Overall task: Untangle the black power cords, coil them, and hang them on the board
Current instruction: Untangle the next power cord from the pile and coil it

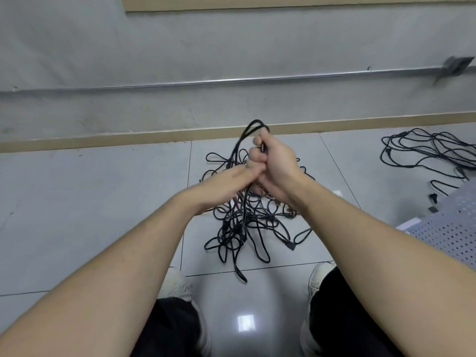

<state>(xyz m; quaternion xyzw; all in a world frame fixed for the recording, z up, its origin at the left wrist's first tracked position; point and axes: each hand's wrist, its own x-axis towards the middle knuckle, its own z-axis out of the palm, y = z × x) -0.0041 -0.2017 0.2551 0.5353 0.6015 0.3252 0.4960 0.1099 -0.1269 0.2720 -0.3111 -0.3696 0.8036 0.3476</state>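
A: Where are the cords?

B: A tangled heap of black cords (247,215) lies on the tiled floor (103,202), just in front of the person's shoes (180,287). One cord (244,135) is lifted out of it: a doubled loop stands up above the right hand (275,166), and its strands run down past the hands into the heap.

A: How are the hands holding it?

B: The right hand is clenched around the lifted cord, fingers curled over it. The left hand (226,184) sits just beside and below, touching the right. Its fingers reach in among the strands, but I cannot tell whether they grip anything.

A: Anything else nearby?

B: A second, looser bunch of black cords (425,153) lies well apart to the right, near the wall's tan skirting strip (103,139). A white perforated board (453,228) lies at the right edge. A metal pipe (231,81) runs along the grey wall.
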